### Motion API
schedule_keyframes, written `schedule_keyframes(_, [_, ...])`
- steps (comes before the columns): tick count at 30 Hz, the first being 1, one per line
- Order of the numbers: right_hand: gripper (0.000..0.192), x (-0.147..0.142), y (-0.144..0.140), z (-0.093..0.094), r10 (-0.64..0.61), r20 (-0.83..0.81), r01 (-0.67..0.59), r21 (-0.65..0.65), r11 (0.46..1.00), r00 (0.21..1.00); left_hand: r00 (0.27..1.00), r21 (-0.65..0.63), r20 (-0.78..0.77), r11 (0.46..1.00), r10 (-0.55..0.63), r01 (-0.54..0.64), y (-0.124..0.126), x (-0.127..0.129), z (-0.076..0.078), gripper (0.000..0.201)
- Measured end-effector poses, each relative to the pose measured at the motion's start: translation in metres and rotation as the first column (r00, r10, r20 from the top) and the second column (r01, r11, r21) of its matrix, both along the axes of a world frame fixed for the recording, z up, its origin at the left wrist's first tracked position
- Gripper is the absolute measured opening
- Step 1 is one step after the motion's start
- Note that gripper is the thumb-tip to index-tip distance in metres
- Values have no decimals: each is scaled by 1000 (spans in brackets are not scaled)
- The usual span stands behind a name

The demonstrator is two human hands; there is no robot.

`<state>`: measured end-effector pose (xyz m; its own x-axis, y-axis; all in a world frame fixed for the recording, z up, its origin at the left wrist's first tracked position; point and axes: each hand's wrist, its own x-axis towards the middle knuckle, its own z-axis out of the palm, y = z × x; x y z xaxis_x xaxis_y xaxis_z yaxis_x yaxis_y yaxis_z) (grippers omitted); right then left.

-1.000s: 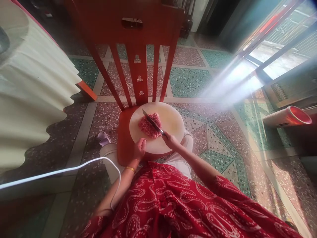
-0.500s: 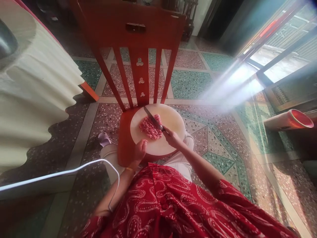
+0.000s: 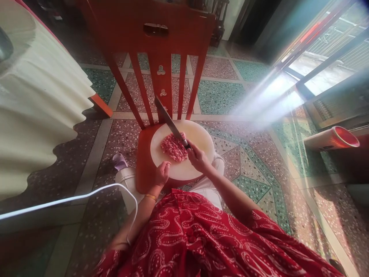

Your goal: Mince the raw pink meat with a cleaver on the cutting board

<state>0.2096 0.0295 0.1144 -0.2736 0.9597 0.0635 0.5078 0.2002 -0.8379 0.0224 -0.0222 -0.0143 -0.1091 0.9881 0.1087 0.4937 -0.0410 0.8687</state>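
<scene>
A round pale cutting board [image 3: 201, 136] lies on the seat of a red wooden chair [image 3: 144, 154]. On its left half is a flattened heap of minced meat [image 3: 172, 148]. My right hand [image 3: 198, 157] is closed around the dark handle of a knife [image 3: 170, 122]. The blade points up and to the left, raised over the meat, its tip beyond the board's far edge. At the board's near left rim, my left hand [image 3: 162, 174] is closed with the thumb on top, gripping the edge. Its other fingers are mostly hidden.
The chair's slatted back [image 3: 160, 57] rises behind the board. A white cable [image 3: 86, 195] runs in from the left to my left forearm. To the left hangs a cream tablecloth [image 3: 43, 111]; a bin [image 3: 331, 139] stands at the right, near a bright doorway.
The knife has been lifted off the meat, and its tip now reaches farther up and left. My left hand stays at the board's rim. The view has shifted slightly.
</scene>
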Motion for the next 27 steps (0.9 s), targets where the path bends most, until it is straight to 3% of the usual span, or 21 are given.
schedule_keyframes(2, [50,-2,-2,-5,-13,-5,13,35,999,1000,1000,-7,-3,1000,10,-10,-1,0,-2,28])
schedule_keyframes(5, [43,-2,-5,-16,-13,127,30,-138,990,992,999,-35,11,999,30,-30,-1,0,-4,27])
schedule_keyframes(7, [42,-1,-7,-13,24,164,12,-218,976,986,999,-31,29,999,24,-23,-1,0,-5,27])
schedule_keyframes(11, [48,-4,-12,2,72,24,-72,-17,997,997,999,-9,37,1000,14,-14,0,0,-5,27])
schedule_keyframes(13, [49,-5,-14,-1,63,3,-63,63,996,998,998,-17,60,999,30,-29,-2,1,-4,27])
schedule_keyframes(17, [41,-3,-16,-20,36,142,-17,-135,991,989,989,-46,125,997,72,-67,-8,2,1,27])
schedule_keyframes(19, [41,-1,-16,-17,58,156,-27,-191,981,986,986,-43,144,996,82,-76,-11,2,4,27])
schedule_keyframes(23, [48,-2,-15,-2,66,24,-65,-17,998,998,982,-29,168,996,90,-87,-11,0,4,26])
schedule_keyframes(25, [48,-2,-16,-7,42,17,-43,47,998,999,979,-29,176,995,99,-95,-11,-1,1,26])
schedule_keyframes(27, [44,0,-16,-19,36,89,-35,-14,999,995,979,-37,173,994,110,-105,-10,-2,-2,25])
